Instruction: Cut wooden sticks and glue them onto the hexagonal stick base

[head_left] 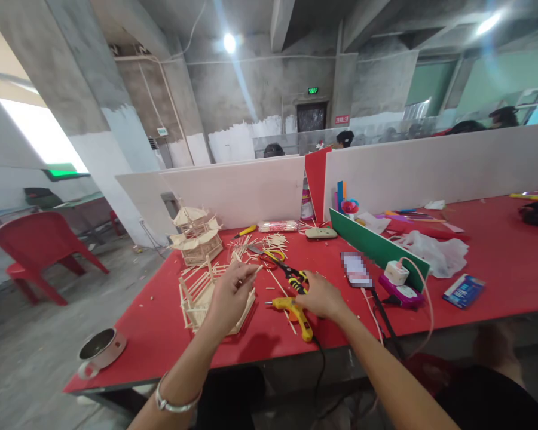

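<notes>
My right hand (323,295) is closed on the black and yellow handles of a pair of pliers (296,278), whose jaws point away to the left. Pinched in the fingertips of my left hand (232,294) is a thin wooden stick (259,269). Beneath that hand stands a partly hidden stick-built frame (189,304) with upright posts. A yellow glue gun (302,319) lies just below my right hand, nozzle to the left. Loose sticks (275,241) are scattered beyond both hands, beside yellow-handled scissors (275,255).
A tiered stick pagoda (201,246) stands at the back left. A metal cup (102,349) sits at the near left corner. To the right are a phone (357,269), a green board (376,245), a purple power socket (402,294) and a plastic bag (434,254). White partitions (233,188) line the back.
</notes>
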The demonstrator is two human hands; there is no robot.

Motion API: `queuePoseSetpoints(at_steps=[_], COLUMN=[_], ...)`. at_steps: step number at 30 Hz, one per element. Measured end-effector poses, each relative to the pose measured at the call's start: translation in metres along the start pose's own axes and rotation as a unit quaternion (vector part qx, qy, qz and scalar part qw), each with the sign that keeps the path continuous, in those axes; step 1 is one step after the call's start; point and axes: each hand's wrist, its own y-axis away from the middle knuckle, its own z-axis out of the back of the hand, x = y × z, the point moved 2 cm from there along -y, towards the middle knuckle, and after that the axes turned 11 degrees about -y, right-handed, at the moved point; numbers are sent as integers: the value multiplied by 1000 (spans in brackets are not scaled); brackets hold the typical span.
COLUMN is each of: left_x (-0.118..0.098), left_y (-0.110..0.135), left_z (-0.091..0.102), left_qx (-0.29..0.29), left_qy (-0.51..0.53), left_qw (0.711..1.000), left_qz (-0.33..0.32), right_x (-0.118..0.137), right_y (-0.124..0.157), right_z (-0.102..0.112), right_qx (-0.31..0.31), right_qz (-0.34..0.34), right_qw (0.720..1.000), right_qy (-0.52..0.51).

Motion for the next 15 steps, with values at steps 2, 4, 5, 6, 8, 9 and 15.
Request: queuePoseSetpoints(at_steps=[2,4,5,6,8,9,15], left_x=[-2,-2,-1,0,1,2,9], left_y=[10,18,22,25,31,34,59], left_z=[5,9,11,13,17,18,27], left_qx=[-4,-8,-8,-10,-20,-27,16], left_qy=[14,17,16,14,9,7,25], left_qw=[1000,1000,1000,1000,999,999,997], left_qz=[3,0,-6,-14,-35,-47,-72], right_x=[-11,-18,-19,-18,-9,0,83], right_y=[-11,-19,-20,-20,-14,-8,55], right_z=[5,7,7,7,4,2,-42], right_qx=[12,27,29,26,3,-10,120], right_qz=[-47,-67,-69,-68,-48,-27,59], right_qw=[986,975,974,972,972,978,954], right_qy=[158,210,216,222,229,208,-267])
